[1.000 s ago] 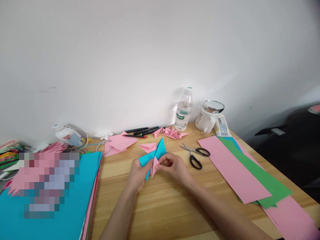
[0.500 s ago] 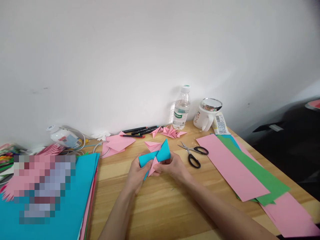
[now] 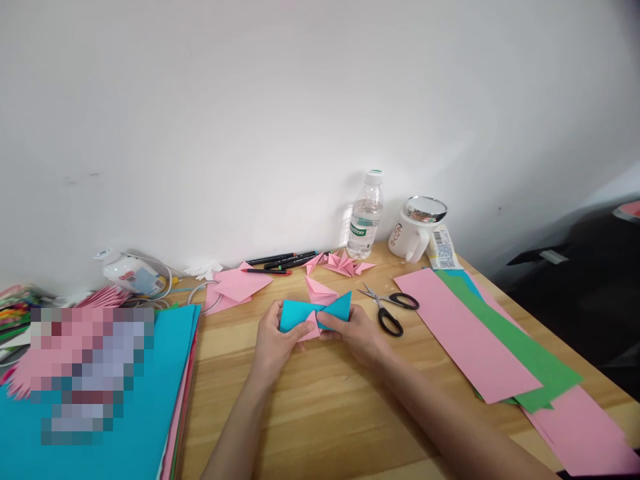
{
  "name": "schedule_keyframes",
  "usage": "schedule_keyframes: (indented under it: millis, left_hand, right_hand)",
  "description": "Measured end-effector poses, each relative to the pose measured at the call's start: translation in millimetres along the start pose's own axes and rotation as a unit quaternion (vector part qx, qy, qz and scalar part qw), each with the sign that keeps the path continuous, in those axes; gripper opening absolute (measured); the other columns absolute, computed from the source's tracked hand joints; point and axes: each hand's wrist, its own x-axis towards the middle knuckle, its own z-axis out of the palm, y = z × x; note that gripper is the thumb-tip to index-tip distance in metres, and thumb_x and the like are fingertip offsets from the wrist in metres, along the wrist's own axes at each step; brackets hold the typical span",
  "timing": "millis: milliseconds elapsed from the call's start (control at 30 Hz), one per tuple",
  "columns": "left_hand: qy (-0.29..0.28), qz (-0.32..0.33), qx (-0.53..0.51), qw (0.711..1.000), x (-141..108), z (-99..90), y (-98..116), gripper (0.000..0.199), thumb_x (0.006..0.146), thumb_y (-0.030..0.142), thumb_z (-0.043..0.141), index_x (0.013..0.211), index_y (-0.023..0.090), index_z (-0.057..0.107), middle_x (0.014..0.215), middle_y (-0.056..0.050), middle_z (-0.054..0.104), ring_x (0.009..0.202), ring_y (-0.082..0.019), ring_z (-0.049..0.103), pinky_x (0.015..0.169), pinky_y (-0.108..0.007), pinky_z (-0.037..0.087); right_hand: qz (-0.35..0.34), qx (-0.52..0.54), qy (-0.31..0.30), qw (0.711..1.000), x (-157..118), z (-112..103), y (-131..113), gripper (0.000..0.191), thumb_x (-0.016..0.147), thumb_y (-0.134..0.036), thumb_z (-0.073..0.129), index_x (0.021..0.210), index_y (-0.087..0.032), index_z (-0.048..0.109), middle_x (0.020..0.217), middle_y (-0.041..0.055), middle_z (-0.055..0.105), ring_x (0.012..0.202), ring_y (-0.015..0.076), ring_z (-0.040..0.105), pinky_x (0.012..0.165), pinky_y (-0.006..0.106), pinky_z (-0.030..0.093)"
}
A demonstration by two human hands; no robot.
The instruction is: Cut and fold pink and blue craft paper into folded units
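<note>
Between my two hands is a folded paper piece (image 3: 300, 312), blue with pink folded parts at its middle. My left hand (image 3: 276, 343) grips its left side, thumb pressed on the front near the pink fold. My right hand (image 3: 357, 333) pinches the right side, its thumb on the blue paper close to the middle. Most of the other fingers are hidden behind the paper. A pink folded flap (image 3: 320, 291) shows just above the blue edge. To the right of my right hand lie black-handled scissors (image 3: 387, 307), blades pointing up and left.
Pink folded pieces (image 3: 345, 265) and black pens (image 3: 285, 261) lie along the wall. A water bottle (image 3: 366, 217) and a white mug (image 3: 410, 233) stand behind. Pink strips (image 3: 470, 340) and green strips (image 3: 545, 380) cover the right side; blue sheets (image 3: 170, 373) are stacked left.
The folded paper has turned in my hands, so its blue part now lies nearly level. The pink flap behind has shifted right, and my right thumb has come onto the front.
</note>
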Motion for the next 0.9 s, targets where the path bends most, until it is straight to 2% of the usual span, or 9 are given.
schedule_keyframes:
  millis: [133,200,267,333,433,567,667,767,900]
  left_hand:
    - [0.064,0.060,-0.016,0.996,-0.1,3.3,-6.0,0.071,0.052,0.029,0.079,0.113,0.024,0.044,0.096,-0.003,0.059,0.060,-0.014,0.060,0.040,-0.022,0.049]
    - [0.080,0.105,-0.008,0.991,-0.1,4.6,-9.5,0.054,0.054,0.030,0.078,0.101,0.023,0.053,0.106,-0.005,0.055,0.074,-0.017,0.062,0.047,-0.024,0.053]
    - [0.066,0.143,0.022,0.987,0.5,4.5,-12.7,0.027,0.059,0.032,0.075,0.080,0.020,0.063,0.105,-0.006,0.054,0.084,-0.020,0.060,0.058,-0.028,0.054]
    - [0.055,0.171,0.060,0.982,1.8,3.2,-15.0,0.015,0.062,0.033,0.072,0.065,0.019,0.067,0.099,-0.007,0.056,0.094,-0.024,0.058,0.070,-0.032,0.053]
    - [0.064,0.184,0.104,0.975,3.5,1.0,-15.8,0.014,0.066,0.032,0.069,0.059,0.020,0.068,0.096,-0.008,0.059,0.099,-0.025,0.055,0.082,-0.035,0.048]
    - [0.071,0.172,0.132,0.974,4.9,-0.7,-17.3,0.020,0.071,0.033,0.063,0.057,0.019,0.065,0.101,-0.008,0.056,0.094,-0.023,0.057,0.082,-0.034,0.046]
    - [0.088,0.191,0.156,0.965,6.3,-1.7,-21.5,0.020,0.072,0.036,0.064,0.061,0.019,0.067,0.109,-0.008,0.052,0.097,-0.023,0.055,0.086,-0.037,0.044]
    - [0.118,0.277,0.212,0.930,6.7,-2.6,-23.8,0.017,0.072,0.036,0.065,0.065,0.021,0.070,0.118,-0.008,0.047,0.106,-0.025,0.049,0.088,-0.040,0.041]
    - [0.161,0.454,0.304,0.822,3.8,-4.4,-20.8,0.012,0.076,0.023,0.063,0.068,0.026,0.072,0.114,-0.006,0.049,0.102,-0.024,0.046,0.082,-0.039,0.040]
  right_hand:
    - [0.004,0.038,0.046,0.998,1.2,1.8,2.0,0.029,0.049,-0.035,0.081,0.064,-0.014,0.067,0.066,0.0016,0.066,0.062,0.0160,0.059,0.060,0.029,0.053]
    - [-0.003,0.056,0.057,0.997,1.5,2.8,3.1,0.028,0.050,-0.034,0.080,0.066,-0.015,0.067,0.068,0.0016,0.067,0.065,0.0171,0.060,0.060,0.029,0.053]
    - [-0.007,0.066,0.064,0.996,2.0,3.2,4.3,0.028,0.050,-0.034,0.080,0.067,-0.016,0.066,0.067,0.0017,0.067,0.066,0.0182,0.061,0.061,0.030,0.053]
    - [-0.015,0.066,0.068,0.995,2.7,2.8,6.2,0.027,0.051,-0.034,0.079,0.066,-0.016,0.065,0.065,0.0016,0.066,0.065,0.0190,0.061,0.060,0.030,0.052]
    - [-0.036,0.021,0.078,0.996,3.6,1.2,10.1,0.026,0.055,-0.035,0.075,0.065,-0.016,0.062,0.062,0.0005,0.063,0.062,0.0174,0.058,0.056,0.027,0.048]
    - [-0.061,-0.095,0.097,0.989,3.1,-0.4,12.3,0.028,0.060,-0.037,0.071,0.055,-0.015,0.055,0.052,-0.0032,0.054,0.051,0.0116,0.048,0.049,0.023,0.039]
    - [-0.067,-0.094,0.110,0.987,2.3,-0.5,11.7,0.028,0.059,-0.038,0.071,0.056,-0.014,0.055,0.052,-0.0032,0.054,0.052,0.0114,0.048,0.050,0.024,0.039]
    - [-0.065,-0.024,0.111,0.991,2.5,0.4,11.6,0.028,0.057,-0.037,0.073,0.063,-0.014,0.059,0.060,-0.0010,0.060,0.057,0.0137,0.053,0.055,0.026,0.044]
    - [-0.047,0.096,0.102,0.989,3.1,3.6,8.3,0.029,0.052,-0.036,0.078,0.065,-0.016,0.061,0.066,0.0020,0.065,0.061,0.0177,0.059,0.058,0.030,0.049]
